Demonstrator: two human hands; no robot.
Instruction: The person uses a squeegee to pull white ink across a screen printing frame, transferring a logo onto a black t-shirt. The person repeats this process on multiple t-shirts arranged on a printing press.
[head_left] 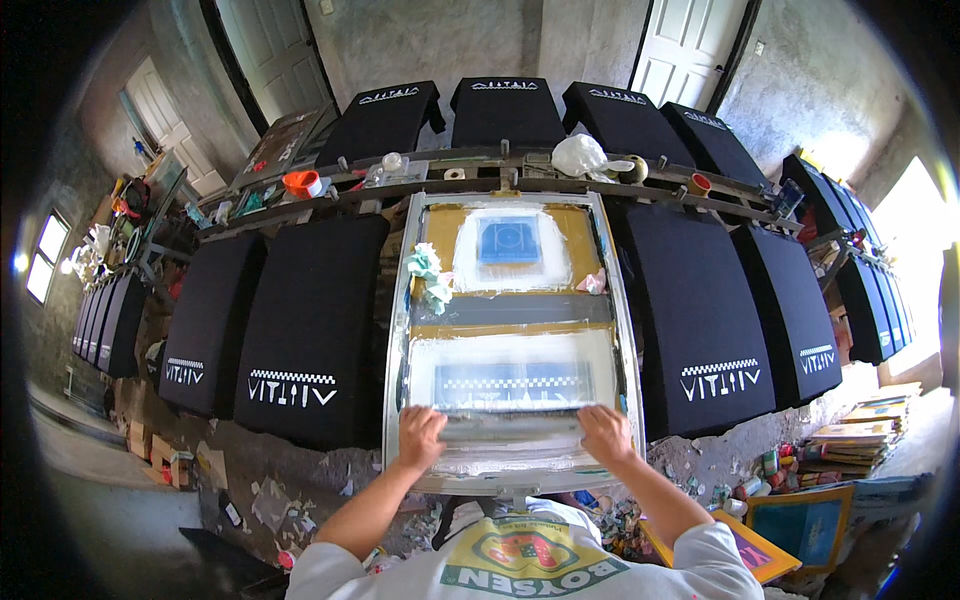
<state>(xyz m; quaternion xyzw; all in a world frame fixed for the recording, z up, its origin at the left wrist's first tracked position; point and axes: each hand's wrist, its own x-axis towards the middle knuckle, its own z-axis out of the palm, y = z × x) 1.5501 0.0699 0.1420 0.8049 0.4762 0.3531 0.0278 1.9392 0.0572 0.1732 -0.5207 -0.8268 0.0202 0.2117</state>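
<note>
A silver-framed printing screen (460, 312) lies in front of me, with white coating around two blue stencil areas; the lower one shows a checkered band and shapes. My left hand (422, 438) and my right hand (606, 435) are closed on the two ends of a long grey squeegee (513, 425) across the screen's lower part. Crumpled pale green paper (436, 290) sits at the screen's left side and crumpled pink paper (591, 283) at its right.
Black fabric-covered boards (305, 320) with white prints line both sides and the back. A rail shelf holds an orange container (302, 184), a white bag (578, 157) and small items. Coloured frames (800, 530) and scraps lie on the floor at lower right.
</note>
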